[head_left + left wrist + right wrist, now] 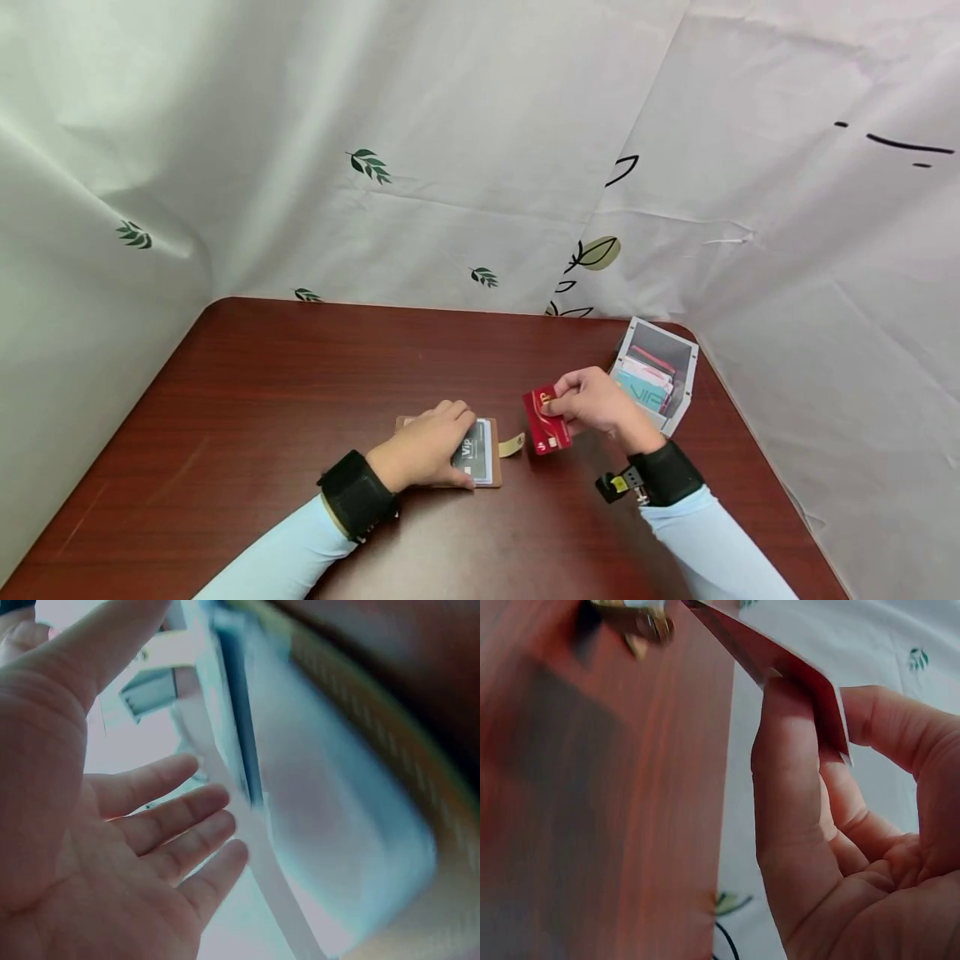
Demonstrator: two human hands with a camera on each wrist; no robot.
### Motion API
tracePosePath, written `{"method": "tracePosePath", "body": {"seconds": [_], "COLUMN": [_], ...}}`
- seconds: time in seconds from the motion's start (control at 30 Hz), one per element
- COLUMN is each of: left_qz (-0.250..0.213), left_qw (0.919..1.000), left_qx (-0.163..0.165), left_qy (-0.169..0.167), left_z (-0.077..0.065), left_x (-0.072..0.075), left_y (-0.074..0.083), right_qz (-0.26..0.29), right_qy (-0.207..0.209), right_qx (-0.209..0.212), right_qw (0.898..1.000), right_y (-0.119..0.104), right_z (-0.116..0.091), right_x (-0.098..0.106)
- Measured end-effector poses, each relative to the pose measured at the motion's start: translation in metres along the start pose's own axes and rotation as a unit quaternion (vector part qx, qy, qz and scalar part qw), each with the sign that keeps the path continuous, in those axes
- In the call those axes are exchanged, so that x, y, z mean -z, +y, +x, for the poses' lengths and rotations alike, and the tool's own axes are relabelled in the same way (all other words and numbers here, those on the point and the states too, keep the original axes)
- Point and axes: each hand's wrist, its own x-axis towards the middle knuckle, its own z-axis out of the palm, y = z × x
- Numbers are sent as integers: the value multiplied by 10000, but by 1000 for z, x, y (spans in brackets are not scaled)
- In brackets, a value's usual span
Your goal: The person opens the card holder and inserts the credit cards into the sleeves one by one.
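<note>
On the table lies a brown card holder (497,475) with stitched edges, a grey "Vip" card (471,454) showing on it. A short tan strap (512,446) sticks out from its right side. Over the holder's left part rests my left hand (427,446), thumb near the close edge, fingers toward the far edge. The left wrist view shows its fingers (187,810) fairly straight beside the blurred holder (360,705). To the right of the strap, my right hand (596,404) pinches a red card (542,429) by one edge, tilted above the table.
At the table's far right corner stands a grey-white open box (681,408) with several cards inside, a turquoise one (643,392) in front. White curtains (450,167) with leaf prints hang behind and beside the dark red wooden table (315,367).
</note>
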Motion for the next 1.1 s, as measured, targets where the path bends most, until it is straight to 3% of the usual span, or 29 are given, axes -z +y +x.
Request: {"method": "tracePosePath", "body": {"seconds": [0.13, 0.33, 0.63, 0.9, 1.1], "left_qz": [-38, -383, -1121, -1061, -1033], "left_qw": [10000, 9985, 9926, 9933, 9943], "left_qx": [26, 392, 454, 460, 279], "left_qy": [2, -73, -116, -21, 8], "left_z": [5, 2, 2, -2, -5], "left_x": [-7, -9, -5, -1, 2], "left_y": [6, 5, -1, -7, -10], "right_qz": [-81, -87, -50, -37, -62], "right_qy": [3, 14, 26, -39, -97], "right_qx": [-28, -246, -263, -275, -244], "right_qw": [10000, 9997, 9996, 9996, 9996], "right_y": [-4, -7, -8, -11, -12], "right_z": [4, 10, 11, 14, 16], "right_x": [-19, -39, -43, -45, -48]}}
